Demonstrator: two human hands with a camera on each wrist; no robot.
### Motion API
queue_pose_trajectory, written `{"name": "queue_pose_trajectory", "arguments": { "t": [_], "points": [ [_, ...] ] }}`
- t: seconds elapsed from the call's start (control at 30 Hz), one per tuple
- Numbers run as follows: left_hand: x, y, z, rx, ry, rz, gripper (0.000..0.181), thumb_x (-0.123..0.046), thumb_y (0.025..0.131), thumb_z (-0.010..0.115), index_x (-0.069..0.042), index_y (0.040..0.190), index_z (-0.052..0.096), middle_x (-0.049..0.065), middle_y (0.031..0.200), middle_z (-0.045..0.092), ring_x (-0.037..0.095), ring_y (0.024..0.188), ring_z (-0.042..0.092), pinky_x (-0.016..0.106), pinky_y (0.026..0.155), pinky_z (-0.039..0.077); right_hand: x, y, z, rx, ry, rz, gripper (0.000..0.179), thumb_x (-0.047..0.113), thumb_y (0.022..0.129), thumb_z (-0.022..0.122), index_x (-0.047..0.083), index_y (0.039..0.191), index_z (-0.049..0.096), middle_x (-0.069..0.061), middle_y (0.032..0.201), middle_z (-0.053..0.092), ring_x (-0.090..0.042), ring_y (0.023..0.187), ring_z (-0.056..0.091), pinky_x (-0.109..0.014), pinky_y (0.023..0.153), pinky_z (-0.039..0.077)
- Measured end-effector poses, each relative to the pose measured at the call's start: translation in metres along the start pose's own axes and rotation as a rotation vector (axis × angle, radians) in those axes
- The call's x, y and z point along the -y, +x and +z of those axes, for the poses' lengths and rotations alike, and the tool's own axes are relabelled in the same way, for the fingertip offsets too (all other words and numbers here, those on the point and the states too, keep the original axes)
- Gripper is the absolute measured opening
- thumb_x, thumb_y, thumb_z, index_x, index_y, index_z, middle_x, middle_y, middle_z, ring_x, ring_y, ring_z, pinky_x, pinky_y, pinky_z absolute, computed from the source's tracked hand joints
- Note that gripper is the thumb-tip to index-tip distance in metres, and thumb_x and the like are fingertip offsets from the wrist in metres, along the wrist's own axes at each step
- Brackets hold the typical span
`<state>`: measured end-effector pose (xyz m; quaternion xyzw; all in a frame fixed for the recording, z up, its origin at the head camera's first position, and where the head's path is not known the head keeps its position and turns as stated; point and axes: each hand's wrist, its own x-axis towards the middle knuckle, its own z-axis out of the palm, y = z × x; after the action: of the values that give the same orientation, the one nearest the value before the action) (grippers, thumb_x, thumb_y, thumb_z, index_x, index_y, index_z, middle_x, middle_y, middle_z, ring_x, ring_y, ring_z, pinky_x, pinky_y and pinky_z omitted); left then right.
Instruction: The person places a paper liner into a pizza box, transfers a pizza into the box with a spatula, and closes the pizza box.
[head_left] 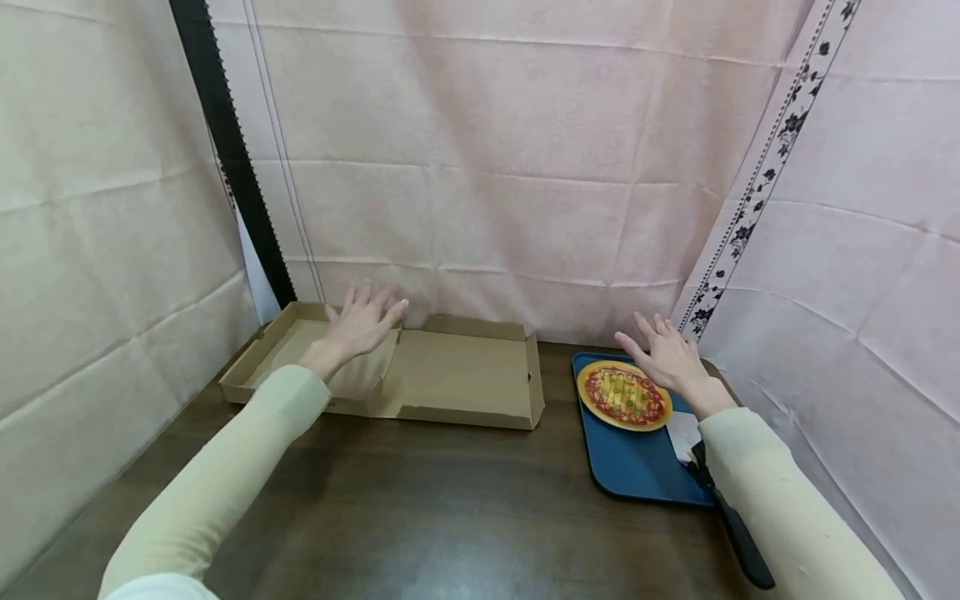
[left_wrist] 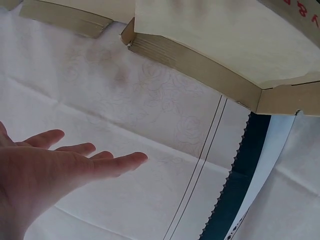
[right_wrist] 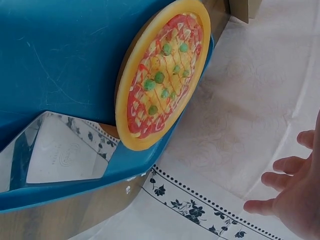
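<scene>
My left hand [head_left: 360, 323], fingers spread, hovers over the opened cardboard pizza box [head_left: 457, 375] and holds nothing. In the left wrist view the left hand [left_wrist: 75, 170] shows against the cloth, apart from the box edge. Above the far right part of a blue tray [head_left: 637, 471], my right hand [head_left: 663, 354] is spread, also with nothing in it. A pizza [head_left: 624, 396] with a yellow crust lies on the tray beside it. A pizza server [right_wrist: 65, 150] rests its shiny metal blade on the tray; its black handle [head_left: 742, 537] reaches past the tray edge, partly under the right forearm.
A dark brown wooden table [head_left: 450, 500] carries the box at back left and the tray at right. Pale cloth [head_left: 487, 167] hangs at the back and both sides, close behind the box and tray.
</scene>
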<state>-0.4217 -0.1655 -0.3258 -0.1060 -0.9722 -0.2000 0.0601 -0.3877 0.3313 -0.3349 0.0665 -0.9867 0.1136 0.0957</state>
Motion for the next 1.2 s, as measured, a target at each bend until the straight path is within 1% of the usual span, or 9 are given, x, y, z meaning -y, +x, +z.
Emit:
{"name": "queue_pose_trajectory", "arguments": {
  "t": [0.13, 0.37, 0.53, 0.73, 1.2],
  "points": [
    [-0.0014, 0.001, 0.0023, 0.011, 0.003, -0.002, 0.079, -0.067, 0.096, 0.014, -0.016, 0.156, 0.011, 0.022, 0.161, -0.01, 0.049, 0.145, -0.014, 0.08, 0.099, -0.012, -0.0018, 0.0, 0.0002, 0.003, 0.002, 0.001, 0.081, 0.065, 0.097, 0.029, 0.011, 0.155, 0.017, -0.031, 0.158, 0.01, -0.052, 0.144, 0.01, -0.077, 0.106, 0.006],
    [-0.0046, 0.0051, 0.0014, -0.01, -0.003, -0.002, 0.079, -0.067, 0.097, 0.016, -0.014, 0.156, 0.015, 0.022, 0.161, -0.01, 0.049, 0.145, -0.014, 0.08, 0.099, -0.011, -0.0024, 0.0011, -0.0032, 0.01, 0.002, 0.0, 0.08, 0.063, 0.098, 0.028, 0.01, 0.155, 0.016, -0.031, 0.157, 0.01, -0.052, 0.145, 0.008, -0.076, 0.107, 0.004],
    [-0.0054, 0.0049, 0.0018, -0.003, 0.002, 0.012, 0.079, -0.066, 0.097, 0.015, -0.014, 0.156, 0.014, 0.023, 0.16, -0.01, 0.051, 0.144, -0.014, 0.081, 0.098, -0.009, -0.0026, 0.001, -0.0033, 0.003, 0.004, -0.001, 0.08, 0.063, 0.098, 0.03, 0.009, 0.155, 0.016, -0.031, 0.157, 0.01, -0.052, 0.145, 0.008, -0.077, 0.106, 0.005],
    [-0.0044, 0.0037, 0.0037, 0.005, 0.016, 0.007, 0.08, -0.067, 0.096, 0.013, -0.013, 0.156, 0.013, 0.023, 0.16, -0.01, 0.05, 0.145, -0.014, 0.081, 0.099, -0.008, -0.0025, 0.0017, -0.0002, -0.002, 0.004, -0.007, 0.079, 0.062, 0.098, 0.031, 0.009, 0.155, 0.018, -0.032, 0.157, 0.011, -0.052, 0.144, 0.01, -0.077, 0.106, 0.006],
    [-0.0072, 0.0046, 0.0029, -0.018, 0.0, 0.008, 0.079, -0.065, 0.098, 0.015, -0.012, 0.155, 0.016, 0.023, 0.161, -0.009, 0.05, 0.145, -0.013, 0.082, 0.098, -0.007, -0.0016, 0.001, 0.0004, -0.001, -0.007, -0.005, 0.079, 0.063, 0.098, 0.029, 0.009, 0.155, 0.019, -0.032, 0.157, 0.013, -0.053, 0.144, 0.012, -0.076, 0.107, 0.008]
  ]
}}
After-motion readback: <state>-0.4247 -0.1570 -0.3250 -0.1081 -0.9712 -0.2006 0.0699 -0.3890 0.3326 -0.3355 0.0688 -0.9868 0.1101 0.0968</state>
